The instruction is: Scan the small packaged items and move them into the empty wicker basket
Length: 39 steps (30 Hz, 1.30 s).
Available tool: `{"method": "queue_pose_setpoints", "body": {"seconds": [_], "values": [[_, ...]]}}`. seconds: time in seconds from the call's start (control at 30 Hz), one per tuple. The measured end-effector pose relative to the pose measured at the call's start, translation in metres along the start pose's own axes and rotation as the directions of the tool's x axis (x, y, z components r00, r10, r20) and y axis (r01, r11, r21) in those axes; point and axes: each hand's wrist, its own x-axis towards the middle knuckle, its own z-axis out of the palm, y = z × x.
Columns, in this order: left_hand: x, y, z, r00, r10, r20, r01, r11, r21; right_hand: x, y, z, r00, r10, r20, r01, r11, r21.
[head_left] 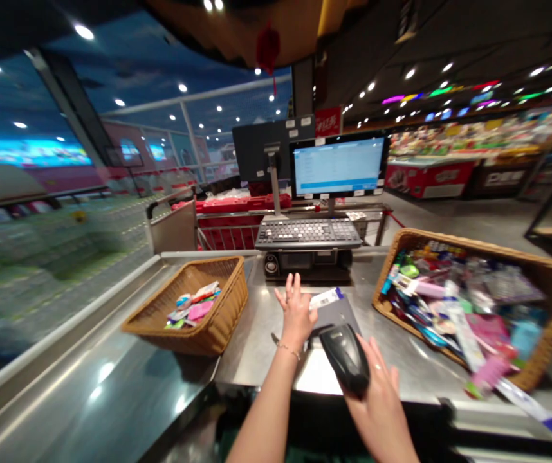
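Fingers of the left hand [295,316] spread wide and point forward over the counter, the thumb beside the near end of a slim white packet with a barcode and a blue tip [325,299]; whether they touch cannot be told. The right hand [379,395] is wrapped along the side of a rounded black plastic scanner [346,360], gripping it just short of the packet. Beneath the packet is a flat dark-grey pad [346,315], set on a shiny steel counter [247,325]. Just beyond the left fingertips, a small round-fronted black speaker [271,264] and a low shelf bearing a black keyboard with pale-marked keys [309,233] block the way forward, below a lit blue-and-white screen [338,166]. To the left stands a brown wicker basket [232,302] with a few colourful packets in its bottom; to the right, a larger tan wicker basket [450,238] is heaped with mixed packaged goods, a pink packet [488,376] and a long white blue-ended strip [524,400] overhanging its near rim. Behind the counter is a red wire-sided trolley [228,235].
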Motion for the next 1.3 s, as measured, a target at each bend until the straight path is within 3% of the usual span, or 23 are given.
{"method": "queue_pose_setpoints", "body": {"seconds": [1.3], "values": [[0.0,-0.037,-0.021,0.994,-0.053,-0.1,0.059,0.997,0.058,0.006,-0.023,0.024,0.992,-0.115,0.05,0.113,0.992,0.056]]}}
